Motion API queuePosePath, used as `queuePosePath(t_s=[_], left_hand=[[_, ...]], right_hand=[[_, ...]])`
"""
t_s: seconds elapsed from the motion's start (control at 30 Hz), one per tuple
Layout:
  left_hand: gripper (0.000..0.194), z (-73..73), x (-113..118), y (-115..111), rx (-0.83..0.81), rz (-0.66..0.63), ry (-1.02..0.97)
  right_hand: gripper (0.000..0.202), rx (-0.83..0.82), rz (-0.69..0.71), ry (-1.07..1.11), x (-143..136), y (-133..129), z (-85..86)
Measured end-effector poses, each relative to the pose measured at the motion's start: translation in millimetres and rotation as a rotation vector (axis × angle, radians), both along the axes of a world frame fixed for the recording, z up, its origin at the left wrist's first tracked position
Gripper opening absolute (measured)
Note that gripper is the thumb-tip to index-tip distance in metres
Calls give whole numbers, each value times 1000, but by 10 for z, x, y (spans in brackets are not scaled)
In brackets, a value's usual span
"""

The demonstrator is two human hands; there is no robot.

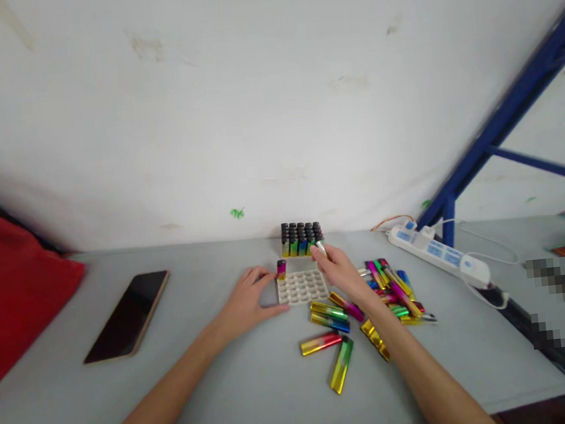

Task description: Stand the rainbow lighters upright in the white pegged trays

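Note:
A pale tray (302, 287) with rows of small pockets lies on the table. One purple-and-gold lighter (281, 270) stands upright in its far left corner. My left hand (248, 302) rests beside the tray's left edge, thumb and fingers spread around that side and touching it. Above the tray's far right corner, my right hand (341, 270) is closed on a lighter (320, 246), with only its shiny end showing. Just behind stands a second tray filled with upright black-topped lighters (302, 238). A heap of colourful metallic lighters (400, 290) lies by my right forearm, partly hidden by it.
Several loose lighters (341, 365) lie in front of the tray. To the left are a phone (127, 317) and a red cloth item (14, 284). A white power strip (439, 253) with cables and a blue metal frame (504, 124) stand on the right. Behind is a white wall (252, 108).

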State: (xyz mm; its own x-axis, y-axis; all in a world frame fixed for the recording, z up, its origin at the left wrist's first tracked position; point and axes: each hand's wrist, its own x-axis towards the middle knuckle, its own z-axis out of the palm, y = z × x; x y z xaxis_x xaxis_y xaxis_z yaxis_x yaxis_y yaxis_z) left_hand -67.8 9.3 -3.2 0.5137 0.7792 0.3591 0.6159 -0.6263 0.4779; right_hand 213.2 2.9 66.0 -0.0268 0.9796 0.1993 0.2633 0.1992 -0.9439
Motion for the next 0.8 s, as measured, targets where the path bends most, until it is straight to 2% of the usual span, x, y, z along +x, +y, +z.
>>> queuePosePath(t_s=[0.07,0.2,0.37,0.47,0.57,0.67,0.8], left_hand=[[71,-7,2,-3,-7,3,-3],[71,5,10,-12,-26,15,2],[71,37,10,-31,-36,19,10],[69,43,11,-41,-36,21,8],[67,52,20,-52,-36,18,3],[68,70,32,-66,-29,14,9],[65,89,52,-90,-9,20,32]], right_hand=[[75,8,-45,-78,-59,44,-59],[70,4,-129,-149,-106,-36,-139],[54,0,-143,-202,-118,-71,-173],[54,-1,-148,-218,-141,-63,-196],[57,41,-106,-229,-161,-94,-196],[49,86,-10,-253,-162,-151,-173],[47,206,71,-379,-144,-214,-176]])
